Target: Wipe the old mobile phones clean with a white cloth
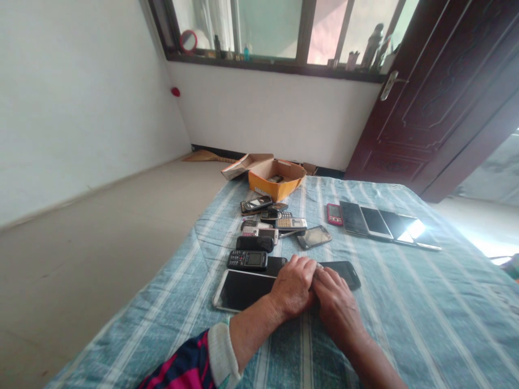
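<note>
sleeve (194, 359) nearest, left hand (294, 286) touches right hand (334, 294) beside phones (243, 290); can't tell their grip.

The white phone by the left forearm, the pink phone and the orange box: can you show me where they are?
White phone (245, 290), head view: its dark screen.
Pink phone (334, 214), head view: middle of its front.
Orange box (274, 189), head view: its near wall.

head-worn | facing forward, downward | striped cloth (405, 308) near | window (270, 29) far

Dark red door (409, 102), metal handle (389, 86), wide window (267, 27) — red-rimmed mirror (188, 41) on its sill (275, 67), white wall (267, 113) below
</note>
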